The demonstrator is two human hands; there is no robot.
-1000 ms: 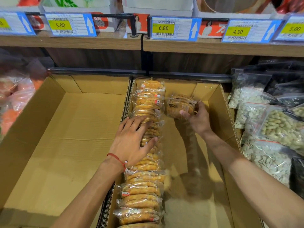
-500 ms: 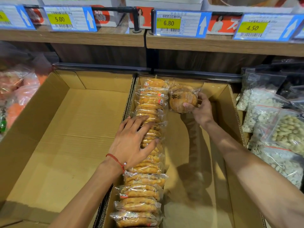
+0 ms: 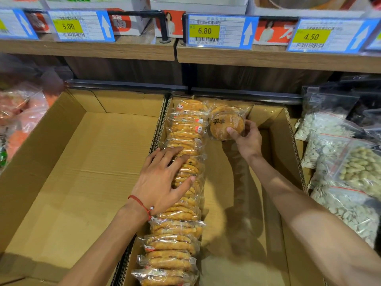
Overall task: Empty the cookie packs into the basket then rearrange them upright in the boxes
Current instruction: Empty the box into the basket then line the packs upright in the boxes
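Cookie packs [image 3: 175,242] stand on edge in a long row along the left wall of the right-hand box [image 3: 286,172]. They run under our left hand [image 3: 162,178], which lies flat on them with fingers spread. Our right hand [image 3: 247,141] pinches a single pack [image 3: 225,124] upright, just right of the row's far end. Left of our left hand sits the other box [image 3: 82,172].

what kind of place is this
Probably a grocery shop: price tags along the wooden shelf, bagged seeds at the side, and wrapped cookie packs lined up in a cardboard box.
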